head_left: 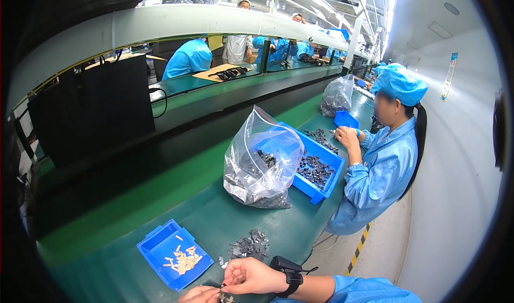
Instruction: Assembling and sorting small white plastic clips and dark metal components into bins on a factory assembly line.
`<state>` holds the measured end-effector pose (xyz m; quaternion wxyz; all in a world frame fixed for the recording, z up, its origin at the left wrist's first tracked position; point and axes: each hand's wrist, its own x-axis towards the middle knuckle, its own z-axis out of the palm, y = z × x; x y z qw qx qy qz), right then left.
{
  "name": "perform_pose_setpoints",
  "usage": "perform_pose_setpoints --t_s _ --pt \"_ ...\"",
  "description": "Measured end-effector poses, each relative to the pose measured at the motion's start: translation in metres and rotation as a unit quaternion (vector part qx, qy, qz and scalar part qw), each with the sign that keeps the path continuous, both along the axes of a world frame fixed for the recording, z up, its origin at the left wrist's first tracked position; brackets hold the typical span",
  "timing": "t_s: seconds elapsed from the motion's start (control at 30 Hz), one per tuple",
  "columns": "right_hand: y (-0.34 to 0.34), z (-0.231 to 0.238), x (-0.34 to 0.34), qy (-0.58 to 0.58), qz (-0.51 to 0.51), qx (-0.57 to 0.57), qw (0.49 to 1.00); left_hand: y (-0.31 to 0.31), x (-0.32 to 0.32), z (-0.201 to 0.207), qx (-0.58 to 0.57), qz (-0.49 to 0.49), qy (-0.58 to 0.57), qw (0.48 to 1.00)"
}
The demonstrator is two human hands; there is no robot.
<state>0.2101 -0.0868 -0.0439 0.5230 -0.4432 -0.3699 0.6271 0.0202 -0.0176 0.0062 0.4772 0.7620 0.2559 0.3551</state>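
Observation:
My right hand (256, 277), with a black band on its wrist, is closed in a pinch at the lower edge of the view. My left hand (199, 294) meets it there, mostly cut off by the frame, its fingers also pinched. Between the fingertips is a small dark piece, too little to identify. Some small pale and dark bits lie just below the fingers. Beyond my right hand is a loose pile of small black parts (250, 246) on the green bench. A shallow blue tray (155, 242) holding small beige pieces (184, 260) stands beyond my left hand.
A clear plastic bag (243, 166) of dark parts stands beside a larger blue bin (333, 181) of black parts. A co-worker in blue (377, 158) handles parts at the right. A black panel (91, 110) stands at the left; a white rail (187, 24) runs above the bench.

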Motion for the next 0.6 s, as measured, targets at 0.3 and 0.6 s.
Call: perform_pose_setpoints --t_s 0.3,0.6 --pt "0.001 0.005 -0.006 -0.036 0.008 0.055 0.998 -0.002 -0.003 -0.019 -0.188 -0.004 -0.042 0.981" --pt "-0.002 0.015 -0.012 0.033 0.03 0.082 0.996 0.005 -0.016 -0.057 -0.424 -0.125 -0.149 0.885"
